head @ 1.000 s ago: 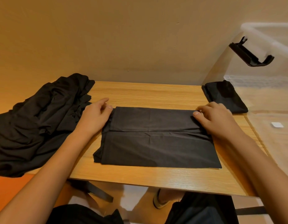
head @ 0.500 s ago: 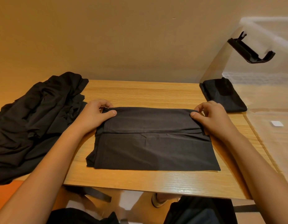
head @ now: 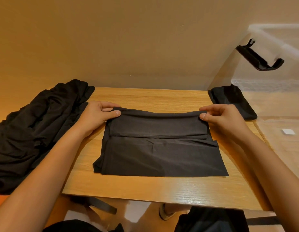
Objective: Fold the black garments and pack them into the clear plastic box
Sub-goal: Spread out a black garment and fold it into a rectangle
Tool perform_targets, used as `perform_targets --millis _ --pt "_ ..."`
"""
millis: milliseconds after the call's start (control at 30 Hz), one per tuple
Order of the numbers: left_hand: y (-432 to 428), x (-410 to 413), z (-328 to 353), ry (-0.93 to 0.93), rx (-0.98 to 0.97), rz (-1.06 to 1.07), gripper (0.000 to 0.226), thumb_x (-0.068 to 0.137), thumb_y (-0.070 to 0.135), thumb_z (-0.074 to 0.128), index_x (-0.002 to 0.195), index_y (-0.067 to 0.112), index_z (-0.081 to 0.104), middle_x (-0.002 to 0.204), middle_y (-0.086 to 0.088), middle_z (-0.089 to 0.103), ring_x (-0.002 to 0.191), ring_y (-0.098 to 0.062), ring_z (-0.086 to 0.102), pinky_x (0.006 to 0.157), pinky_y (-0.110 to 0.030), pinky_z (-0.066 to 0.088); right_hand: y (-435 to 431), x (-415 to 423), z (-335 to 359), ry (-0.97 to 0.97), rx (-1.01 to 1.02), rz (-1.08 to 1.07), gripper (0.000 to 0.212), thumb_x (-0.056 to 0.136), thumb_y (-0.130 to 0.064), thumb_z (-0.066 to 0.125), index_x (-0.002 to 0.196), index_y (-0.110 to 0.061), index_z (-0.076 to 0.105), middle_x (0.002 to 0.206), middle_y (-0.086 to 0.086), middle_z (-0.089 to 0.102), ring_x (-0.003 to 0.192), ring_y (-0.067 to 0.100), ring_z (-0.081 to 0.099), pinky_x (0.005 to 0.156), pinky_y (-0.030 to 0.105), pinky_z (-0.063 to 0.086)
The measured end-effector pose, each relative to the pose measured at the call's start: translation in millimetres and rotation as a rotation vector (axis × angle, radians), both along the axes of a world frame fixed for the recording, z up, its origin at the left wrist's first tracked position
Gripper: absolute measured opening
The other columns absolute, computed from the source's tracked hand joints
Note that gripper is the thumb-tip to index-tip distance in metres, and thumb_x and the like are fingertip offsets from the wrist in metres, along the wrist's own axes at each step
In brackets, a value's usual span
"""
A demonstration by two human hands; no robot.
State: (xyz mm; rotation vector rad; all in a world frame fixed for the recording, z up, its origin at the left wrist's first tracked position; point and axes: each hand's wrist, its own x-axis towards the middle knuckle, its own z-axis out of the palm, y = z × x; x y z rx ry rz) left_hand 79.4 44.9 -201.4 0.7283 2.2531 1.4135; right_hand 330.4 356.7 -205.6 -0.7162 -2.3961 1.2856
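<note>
Head view. Half-folded black garment (head: 158, 148) at the middle of the wooden bench (head: 145, 97); every place below is given from this garment.

Your left hand (head: 95, 116) takes its far left corner, thumb on top of the cloth and fingers curled beneath, so the grip is narrow and holds the far edge. Your right hand (head: 224, 119) does the same at the far right corner, its grip pinching the same edge.

Between your two hands the far edge is lifted off the bench and sags slightly in its middle. The near part lies flat, with a folded band across the far half.

Left of the garment, just beside your left wrist, a loose pile of black garments (head: 36, 131) lies partly on the bench and hangs over its left end.

Right of the garment and a little beyond it, a folded black garment (head: 234, 101) shows through the wall of the clear plastic box (head: 271, 91). Above it, a black latch (head: 259, 57) stands out on the box.

Right of the garment, a small white square (head: 288, 131) shows in the box. You cannot tell which surface carries it.
</note>
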Motion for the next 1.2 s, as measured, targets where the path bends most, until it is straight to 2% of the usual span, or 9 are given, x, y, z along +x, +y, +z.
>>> perform_targets --millis 133,267,433,633,800,933,1000,1067,1200 --pt "5.6 -10.0 4.2 0.005 0.051 0.023 0.023 0.089 0.014 0.075 0.109 0.023 0.072 0.088 0.014 0.078 0.091 0.003 0.071 0.073 -0.008 0.053 4.0 -16.0 9.4 0.085 0.012 -0.024 0.015 0.092 -0.019 0.072 0.106 -0.026 0.072 0.091 -0.008 0.072 0.083 -0.006 0.067 0.065 0.013 0.052" --pt "12.9 -19.9 6.4 0.041 0.146 0.075 0.030 0.090 0.009 0.073 0.118 0.020 0.070 0.095 0.006 0.077 0.096 -0.002 0.071 0.076 -0.014 0.056 8.3 -35.6 14.0 0.200 -0.050 -0.061 0.017 0.095 -0.013 0.070 0.110 -0.022 0.069 0.090 0.000 0.071 0.085 0.008 0.072 0.061 0.017 0.056" --pt "14.3 -15.6 -6.6 -0.055 0.305 0.057 0.040 0.095 0.004 0.066 0.127 0.023 0.055 0.116 -0.015 0.067 0.100 -0.023 0.072 0.081 -0.029 0.060 1.2 -44.4 -5.6 0.291 -0.217 -0.113 0.010 0.096 -0.013 0.066 0.104 -0.019 0.062 0.092 -0.004 0.070 0.090 0.024 0.071 0.064 0.043 0.058" --pt "11.1 -12.9 -9.1 -0.064 0.338 0.102 0.050 0.092 0.007 0.070 0.138 0.024 0.056 0.114 -0.006 0.069 0.101 -0.010 0.071 0.084 -0.023 0.058 5.1 -39.8 -9.8 0.292 -0.258 -0.099 0.031 0.096 -0.015 0.067 0.125 -0.026 0.066 0.097 0.004 0.073 0.092 0.011 0.073 0.069 0.028 0.059" --pt "3.6 -10.4 -5.4 -0.055 0.343 0.049 0.036 0.092 0.006 0.068 0.126 0.017 0.067 0.109 0.001 0.077 0.106 -0.012 0.071 0.081 -0.018 0.057 6.4 -32.9 -5.1 0.302 -0.361 -0.062 0.023 0.096 -0.017 0.067 0.119 -0.020 0.071 0.103 0.008 0.075 0.078 0.012 0.070 0.063 0.024 0.053" --pt "-4.8 -12.9 -1.2 -0.021 0.315 -0.021 0.030 0.089 0.004 0.069 0.116 0.017 0.071 0.101 0.001 0.078 0.100 -0.015 0.073 0.077 -0.019 0.057 8.2 -23.8 4.5 0.302 -0.416 0.039 0.022 0.095 -0.006 0.064 0.115 -0.014 0.071 0.095 0.004 0.076 0.094 0.017 0.074 0.075 0.027 0.060" --pt "-10.7 -15.3 1.7 -0.010 0.322 -0.054 0.022 0.083 0.014 0.075 0.102 0.025 0.076 0.093 0.003 0.078 0.094 -0.013 0.074 0.075 -0.018 0.057 14.1 -18.3 7.7 0.267 -0.386 0.121 0.019 0.095 -0.003 0.062 0.110 -0.012 0.070 0.080 -0.003 0.075 0.081 0.009 0.073 0.068 0.019 0.057" --pt "-18.3 -18.0 3.8 -0.028 0.344 -0.139 0.028 0.067 0.041 0.088 0.091 0.030 0.080 0.087 0.003 0.078 0.086 -0.010 0.074 0.073 -0.018 0.057 21.1 -12.7 12.3 0.204 -0.352 0.208 0.015 0.090 -0.011 0.068 0.104 -0.015 0.071 0.069 -0.004 0.068 0.069 0.007 0.066 0.068 0.021 0.055" --pt "-29.3 -28.0 0.7 -0.076 0.248 -0.293 0.053 0.044 0.060 0.095 0.083 0.026 0.081 0.083 -0.003 0.076 0.075 -0.013 0.071 0.071 -0.021 0.058 38.4 -3.3 13.2 0.040 -0.413 0.404 0.048 0.064 -0.049 0.091 0.097 -0.018 0.075 0.083 0.012 0.066 0.075 0.019 0.063 0.072 0.028 0.056"
